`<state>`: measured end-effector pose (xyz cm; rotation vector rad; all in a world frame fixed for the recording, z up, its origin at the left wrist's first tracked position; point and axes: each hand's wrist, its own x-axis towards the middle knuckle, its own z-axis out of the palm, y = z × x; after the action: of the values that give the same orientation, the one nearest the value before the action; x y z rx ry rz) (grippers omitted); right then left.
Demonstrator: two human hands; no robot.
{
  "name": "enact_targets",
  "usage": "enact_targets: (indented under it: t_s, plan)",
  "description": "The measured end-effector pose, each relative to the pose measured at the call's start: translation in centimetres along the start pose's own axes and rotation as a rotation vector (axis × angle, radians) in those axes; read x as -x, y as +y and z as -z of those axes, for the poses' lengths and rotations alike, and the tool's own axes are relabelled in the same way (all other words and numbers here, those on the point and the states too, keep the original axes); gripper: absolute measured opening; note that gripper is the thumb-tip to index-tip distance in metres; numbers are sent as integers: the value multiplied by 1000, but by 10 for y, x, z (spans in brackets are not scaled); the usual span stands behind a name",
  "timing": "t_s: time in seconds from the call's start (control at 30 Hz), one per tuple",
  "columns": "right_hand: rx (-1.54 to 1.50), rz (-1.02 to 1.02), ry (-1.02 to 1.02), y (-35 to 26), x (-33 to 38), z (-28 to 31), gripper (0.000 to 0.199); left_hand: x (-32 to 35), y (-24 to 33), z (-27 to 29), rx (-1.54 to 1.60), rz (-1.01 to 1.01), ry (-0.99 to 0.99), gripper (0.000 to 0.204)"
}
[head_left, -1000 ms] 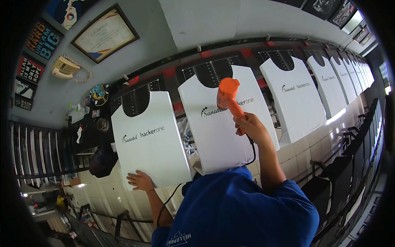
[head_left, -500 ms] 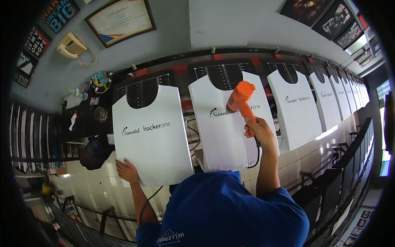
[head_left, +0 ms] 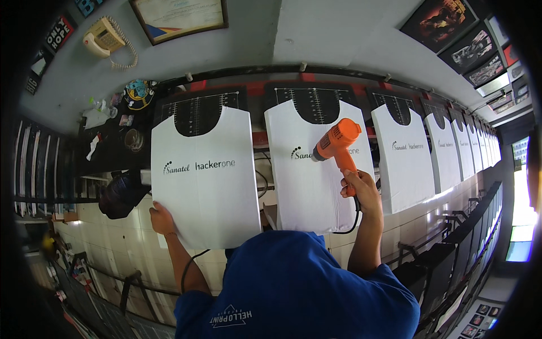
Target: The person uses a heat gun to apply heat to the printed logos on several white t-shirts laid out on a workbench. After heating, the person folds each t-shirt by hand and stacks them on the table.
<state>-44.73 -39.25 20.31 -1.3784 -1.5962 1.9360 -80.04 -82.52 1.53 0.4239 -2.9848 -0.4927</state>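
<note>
My right hand (head_left: pixel 364 191) is wrapped round the grip of an orange heat gun (head_left: pixel 339 141). The gun's dark nozzle faces left, over the dark printed lettering on a white T-shirt (head_left: pixel 302 192). From its handle a black cord hangs down in a loop. To the left, a second white T-shirt (head_left: pixel 203 203) with the same dark print is spread on a black board (head_left: pixel 195 104) marked with white scale lines. My left hand (head_left: pixel 162 219) is closed at that shirt's lower left edge, its fingers partly hidden by the edge.
More printed white T-shirts (head_left: pixel 405 164) on boards run off to the right. A black side table (head_left: pixel 113 152) with a glass jar (head_left: pixel 134 139) and small clutter stands at the left. Behind me runs a row of dark boards (head_left: pixel 440 268). A corded telephone (head_left: pixel 104 38) hangs on the wall.
The view has shifted slightly. My right hand holds the heat gun a little lower over the print, and my left hand's fingers, spread before, have closed at the left shirt's edge.
</note>
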Motion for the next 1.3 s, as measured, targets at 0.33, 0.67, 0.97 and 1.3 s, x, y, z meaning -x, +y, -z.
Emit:
enact_targets:
  t_s: [0.33, 0.67, 0.97, 1.3]
  plan:
    - [133, 4, -30, 4, -6, -13, 39, -5, -6, -6, -11, 5, 23, 60]
    - [91, -13, -69, 0, -2, -18, 35, -3, -6, -4, 6, 11, 7, 58]
    - [147, -22, -78, 2, -1, -34, 37, -7, -11, -11, -21, -28, 20, 59]
    - [108, -32, -138, 4, -7, -31, 34, -5, -12, -10, -22, -42, 29, 58]
